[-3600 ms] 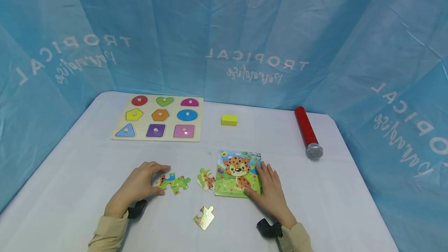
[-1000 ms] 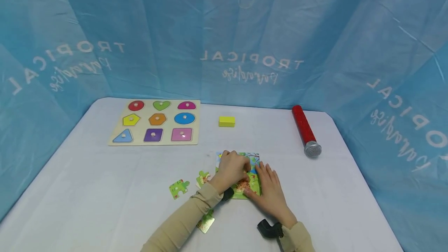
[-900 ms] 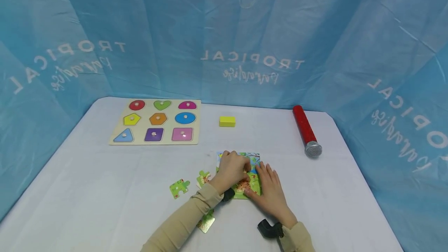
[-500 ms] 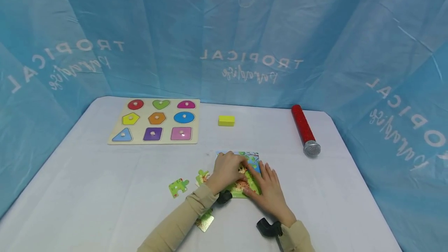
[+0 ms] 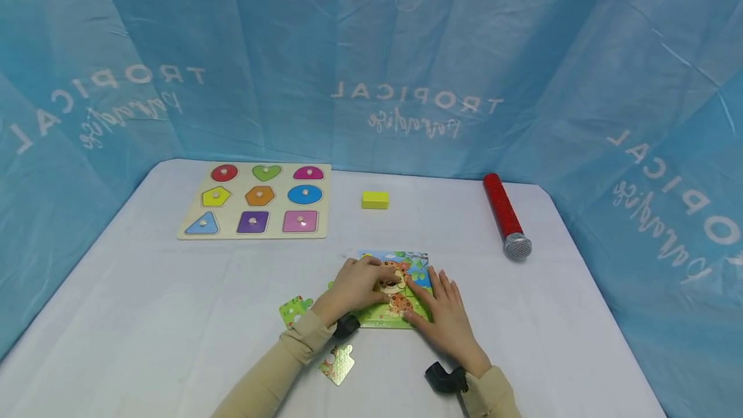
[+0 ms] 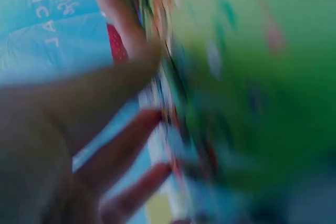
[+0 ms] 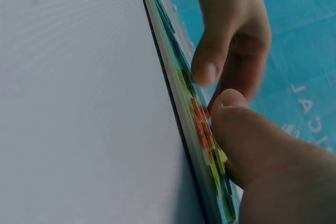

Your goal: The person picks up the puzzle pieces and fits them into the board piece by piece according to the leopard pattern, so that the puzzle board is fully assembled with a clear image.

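A leopard jigsaw puzzle (image 5: 377, 323) lies flat in its tray in front of me. My left hand (image 5: 353, 284) is over its left half, fingers stretched toward the leopard's head, with nothing visibly pinched. In the left wrist view, blurred, the left hand (image 6: 52, 124) has its fingertips at the puzzle surface. My right hand (image 5: 448, 318) rests along the right edge, index finger and thumb reaching onto the picture; the right wrist view shows its thumb (image 7: 231, 124) on the pieces. A green jigsaw piece (image 5: 293, 309) is partly behind the left wrist, and a shiny piece (image 5: 338, 366) lies nearer me.
A shape board (image 5: 278, 234) with knobbed pieces lies at the back left. Behind the puzzle stands a yellow block (image 5: 375, 200). A red microphone (image 5: 505, 211) lies at the back right. Blue printed cloth (image 5: 371, 37) hangs around the white table (image 5: 145, 328).
From the loose pieces at left, my left hand moved onto the puzzle, and one piece left that spot. Lately it slid back leftward, uncovering the leopard's face. My right index finger shifted inward.
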Action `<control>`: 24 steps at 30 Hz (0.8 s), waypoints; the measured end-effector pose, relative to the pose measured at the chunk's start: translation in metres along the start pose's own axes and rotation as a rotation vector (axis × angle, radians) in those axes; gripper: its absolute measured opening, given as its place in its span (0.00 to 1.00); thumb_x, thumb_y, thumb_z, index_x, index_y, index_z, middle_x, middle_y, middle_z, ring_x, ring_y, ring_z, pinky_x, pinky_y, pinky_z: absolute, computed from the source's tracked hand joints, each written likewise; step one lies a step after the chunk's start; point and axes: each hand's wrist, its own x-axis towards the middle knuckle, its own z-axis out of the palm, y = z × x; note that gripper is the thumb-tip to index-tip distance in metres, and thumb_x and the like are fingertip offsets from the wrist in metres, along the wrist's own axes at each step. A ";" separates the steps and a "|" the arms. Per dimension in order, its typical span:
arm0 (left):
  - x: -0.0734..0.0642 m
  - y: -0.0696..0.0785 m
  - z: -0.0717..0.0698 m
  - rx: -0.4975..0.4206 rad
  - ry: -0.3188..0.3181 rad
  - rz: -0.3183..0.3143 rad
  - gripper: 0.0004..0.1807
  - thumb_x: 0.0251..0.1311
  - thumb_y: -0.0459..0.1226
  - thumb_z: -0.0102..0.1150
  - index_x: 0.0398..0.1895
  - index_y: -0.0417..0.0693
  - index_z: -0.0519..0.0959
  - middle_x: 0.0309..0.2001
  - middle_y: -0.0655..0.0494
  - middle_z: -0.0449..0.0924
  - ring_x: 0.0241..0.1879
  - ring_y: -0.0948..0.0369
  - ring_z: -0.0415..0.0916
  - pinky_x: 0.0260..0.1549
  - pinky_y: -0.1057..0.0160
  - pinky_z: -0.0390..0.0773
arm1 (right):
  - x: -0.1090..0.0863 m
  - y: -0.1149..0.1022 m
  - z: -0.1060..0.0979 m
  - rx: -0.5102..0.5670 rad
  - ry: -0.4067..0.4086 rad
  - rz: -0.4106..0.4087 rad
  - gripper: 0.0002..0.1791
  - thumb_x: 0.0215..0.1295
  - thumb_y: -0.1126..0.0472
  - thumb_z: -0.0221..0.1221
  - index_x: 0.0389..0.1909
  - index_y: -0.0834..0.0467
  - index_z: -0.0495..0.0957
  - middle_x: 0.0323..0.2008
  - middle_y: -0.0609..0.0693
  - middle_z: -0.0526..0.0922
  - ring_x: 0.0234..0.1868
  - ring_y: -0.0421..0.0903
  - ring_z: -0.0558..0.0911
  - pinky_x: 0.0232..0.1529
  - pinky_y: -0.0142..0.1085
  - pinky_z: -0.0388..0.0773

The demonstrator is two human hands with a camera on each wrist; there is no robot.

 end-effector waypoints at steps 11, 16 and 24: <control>-0.014 0.004 0.000 0.269 -0.053 0.139 0.30 0.63 0.59 0.50 0.67 0.65 0.70 0.71 0.61 0.65 0.71 0.55 0.61 0.61 0.42 0.69 | -0.001 0.000 0.001 0.000 0.013 0.000 0.34 0.60 0.44 0.62 0.67 0.47 0.70 0.74 0.64 0.54 0.75 0.66 0.51 0.71 0.63 0.45; -0.019 0.004 -0.001 0.250 -0.078 0.116 0.30 0.64 0.58 0.51 0.68 0.64 0.70 0.71 0.60 0.65 0.72 0.54 0.60 0.61 0.40 0.68 | 0.000 -0.002 0.003 0.030 -0.002 0.005 0.33 0.61 0.45 0.62 0.67 0.47 0.71 0.74 0.64 0.54 0.75 0.67 0.50 0.71 0.63 0.44; -0.020 0.001 0.001 0.160 -0.059 0.132 0.29 0.64 0.57 0.51 0.67 0.63 0.71 0.72 0.58 0.64 0.73 0.52 0.58 0.61 0.33 0.64 | -0.001 -0.003 0.000 0.008 -0.005 0.005 0.32 0.61 0.45 0.62 0.67 0.46 0.71 0.74 0.64 0.54 0.75 0.67 0.51 0.71 0.63 0.44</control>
